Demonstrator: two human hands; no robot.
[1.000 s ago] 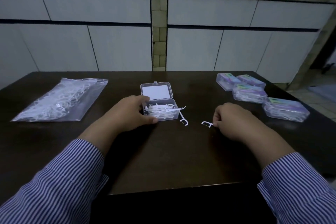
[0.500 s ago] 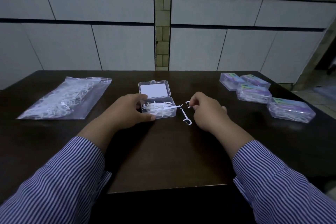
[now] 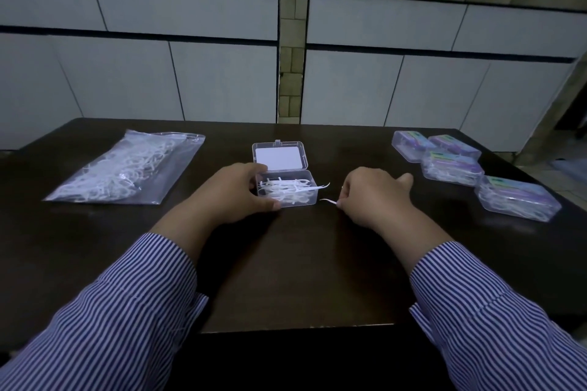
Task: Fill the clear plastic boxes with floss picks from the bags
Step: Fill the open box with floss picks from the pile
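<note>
Since half a second ago our right hand has dropped to the desk, pinching a stray floss pick; our left hand grips the open box, just beside it; one pick overhangs the rim and could snag or spill; closed boxes beyond our right hand look full; the bag past our left holds more picks.

Dim, bluish light, soft focus, wide-angle bending at the edges
</note>
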